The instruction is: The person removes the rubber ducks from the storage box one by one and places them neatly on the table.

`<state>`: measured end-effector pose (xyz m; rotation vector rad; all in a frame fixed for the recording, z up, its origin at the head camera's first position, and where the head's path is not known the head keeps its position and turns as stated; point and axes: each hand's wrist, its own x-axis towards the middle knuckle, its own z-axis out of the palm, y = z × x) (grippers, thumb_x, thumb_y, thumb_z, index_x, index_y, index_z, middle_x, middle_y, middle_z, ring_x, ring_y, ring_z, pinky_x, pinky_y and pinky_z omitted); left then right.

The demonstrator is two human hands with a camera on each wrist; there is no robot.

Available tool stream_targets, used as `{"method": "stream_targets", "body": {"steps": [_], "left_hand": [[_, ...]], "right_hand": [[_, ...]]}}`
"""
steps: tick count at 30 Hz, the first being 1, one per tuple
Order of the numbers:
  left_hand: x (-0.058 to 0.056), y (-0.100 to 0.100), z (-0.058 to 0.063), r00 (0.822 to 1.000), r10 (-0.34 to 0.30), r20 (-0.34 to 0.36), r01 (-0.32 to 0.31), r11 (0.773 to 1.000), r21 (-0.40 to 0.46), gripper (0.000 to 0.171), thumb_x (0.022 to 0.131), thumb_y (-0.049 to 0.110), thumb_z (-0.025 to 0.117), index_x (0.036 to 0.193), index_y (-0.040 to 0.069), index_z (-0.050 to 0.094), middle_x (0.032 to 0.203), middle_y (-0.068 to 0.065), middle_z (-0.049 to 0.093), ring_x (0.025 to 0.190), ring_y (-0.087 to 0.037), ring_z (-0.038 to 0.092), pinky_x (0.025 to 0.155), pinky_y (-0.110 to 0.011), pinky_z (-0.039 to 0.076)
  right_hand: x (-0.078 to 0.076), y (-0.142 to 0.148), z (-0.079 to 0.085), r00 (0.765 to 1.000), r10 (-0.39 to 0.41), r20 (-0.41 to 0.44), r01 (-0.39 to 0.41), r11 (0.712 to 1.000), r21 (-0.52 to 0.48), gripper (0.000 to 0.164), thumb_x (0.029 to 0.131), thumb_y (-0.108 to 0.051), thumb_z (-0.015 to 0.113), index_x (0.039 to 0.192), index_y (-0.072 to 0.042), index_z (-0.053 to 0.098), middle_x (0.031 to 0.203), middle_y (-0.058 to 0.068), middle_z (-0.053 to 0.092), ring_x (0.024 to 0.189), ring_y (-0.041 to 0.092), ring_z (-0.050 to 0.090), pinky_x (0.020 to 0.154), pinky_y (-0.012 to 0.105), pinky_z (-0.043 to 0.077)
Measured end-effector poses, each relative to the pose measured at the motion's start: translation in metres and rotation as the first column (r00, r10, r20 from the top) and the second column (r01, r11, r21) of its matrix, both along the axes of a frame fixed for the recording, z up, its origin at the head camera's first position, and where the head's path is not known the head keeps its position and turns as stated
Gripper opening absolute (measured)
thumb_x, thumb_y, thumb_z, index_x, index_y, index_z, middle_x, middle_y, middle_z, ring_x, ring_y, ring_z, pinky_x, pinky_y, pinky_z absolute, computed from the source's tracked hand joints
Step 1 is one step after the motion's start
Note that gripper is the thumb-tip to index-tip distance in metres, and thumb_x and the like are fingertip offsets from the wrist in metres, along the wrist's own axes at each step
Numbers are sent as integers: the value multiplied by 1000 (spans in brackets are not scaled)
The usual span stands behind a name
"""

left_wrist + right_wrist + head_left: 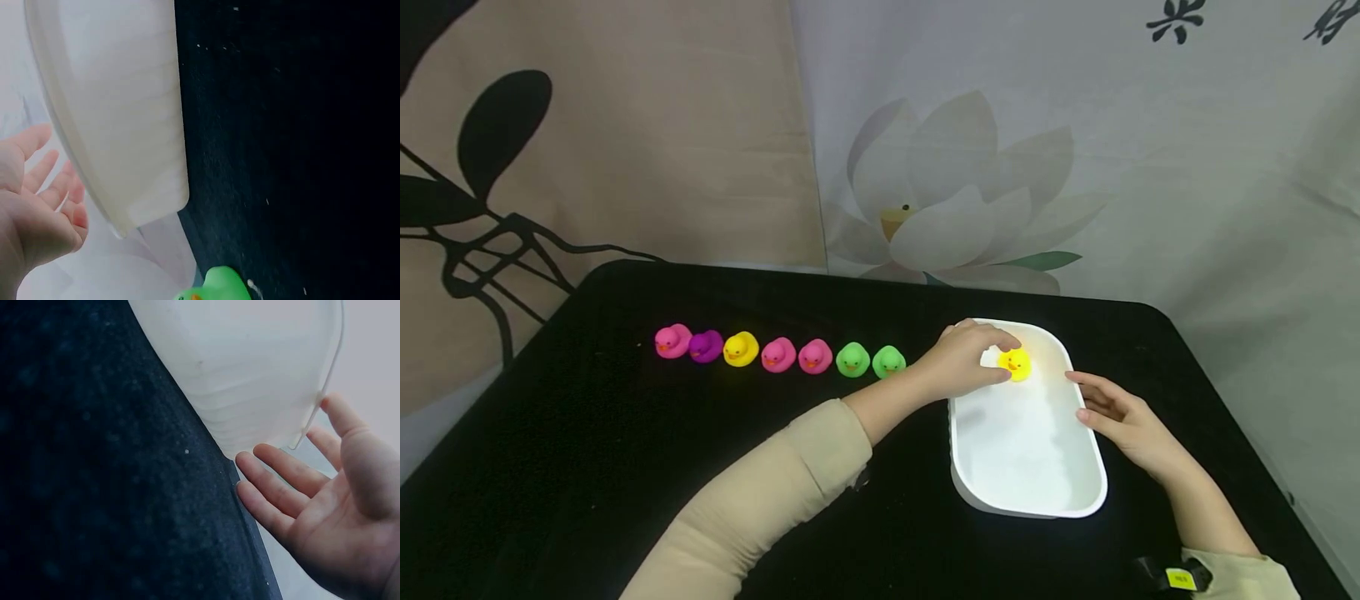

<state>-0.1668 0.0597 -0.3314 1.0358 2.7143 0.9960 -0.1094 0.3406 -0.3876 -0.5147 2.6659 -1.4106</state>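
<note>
A yellow rubber duck [1017, 365] is in the far part of a white rectangular tray [1030, 467]. My left hand [962, 358] reaches over the tray's left rim, with the thumb and fingertips at two sides of this duck. In the left wrist view the left hand [44, 206] appears at the tray's rim; the duck is out of sight there. My right hand [1123, 421] is beside the tray's right side, its fingers loosely extended. The right wrist view shows the right thumb at the rim and the other fingers [275, 484] near the outer wall.
Left of the tray, several rubber ducks stand in a row: pink [672, 342], purple [706, 347], yellow [741, 349], two more pink, and two green [853, 360]. All are on a black-covered table [625, 483]. A printed curtain [962, 150] hangs behind the table.
</note>
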Motion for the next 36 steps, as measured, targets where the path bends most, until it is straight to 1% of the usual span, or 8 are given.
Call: {"method": "stream_targets", "body": {"steps": [5, 9, 11, 16, 20, 25, 30, 36], "left_hand": [[-9, 12, -5, 999, 24, 24, -24, 999, -28, 40, 88, 22, 71, 126, 17, 63, 120, 5, 64, 112, -11, 48, 100, -36, 30], [-16, 20, -9, 997, 45, 69, -42, 998, -41, 42, 87, 22, 72, 128, 18, 62, 118, 4, 65, 111, -11, 48, 98, -33, 34], [-19, 23, -9, 993, 55, 103, -51, 998, -43, 43, 87, 21, 72, 128, 18, 61, 118, 3, 65, 110, -11, 48, 96, -28, 37], [-24, 30, -10, 981, 84, 177, -79, 996, -38, 43, 87, 18, 72, 129, 19, 61, 119, 3, 64, 110, -10, 50, 94, -20, 40], [-28, 34, -11, 972, 96, 214, -89, 995, -42, 43, 87, 15, 72, 129, 19, 61, 120, 3, 63, 113, -10, 52, 91, -15, 41], [-31, 39, -12, 955, 127, 267, -117, 992, -52, 43, 87, 12, 71, 129, 19, 61, 121, 2, 62, 114, -11, 53, 91, -16, 42], [-32, 44, -13, 934, 172, 314, -153, 985, -84, 43, 88, 10, 70, 128, 22, 62, 122, 5, 61, 109, -9, 53, 91, -17, 43], [-35, 47, -15, 921, 204, 331, -183, 979, -94, 42, 88, 9, 70, 127, 23, 63, 123, 7, 61, 106, -9, 53, 88, -15, 43]], "right_hand": [[-1, 0, 1, 1000, 7, -4, -7, 1000, -3, 49, 95, -8, 59, 140, 2, 41, 127, 29, 52, 100, 6, 61, 78, 22, 50], [-1, 1, 1, 1000, 5, -11, -5, 1000, 11, 49, 95, -9, 59, 140, 2, 42, 128, 29, 52, 101, 6, 61, 79, 22, 50], [-1, 1, 1, 1000, 5, -11, -5, 1000, 13, 49, 95, -8, 59, 140, 2, 42, 128, 29, 52, 102, 6, 61, 79, 23, 50], [-1, 1, 2, 1000, 6, -9, -5, 1000, 12, 49, 95, -10, 59, 140, 1, 42, 127, 28, 52, 101, 2, 60, 79, 23, 50], [-1, 0, 2, 1000, 3, -6, -3, 1000, 15, 49, 95, -11, 59, 140, 1, 42, 128, 28, 52, 100, 0, 59, 79, 23, 50], [-1, 1, 2, 1000, 5, -10, -5, 1000, 13, 48, 95, -10, 59, 139, 1, 42, 128, 29, 52, 101, 0, 59, 79, 22, 50], [-1, 1, 2, 1000, 9, -14, -9, 1000, 11, 48, 96, -10, 58, 139, 1, 42, 128, 29, 51, 101, -2, 58, 80, 21, 49], [-2, 1, 3, 1000, 15, -12, -15, 1000, 11, 48, 96, -10, 58, 139, 1, 42, 129, 29, 51, 103, -3, 57, 81, 20, 48]]}}
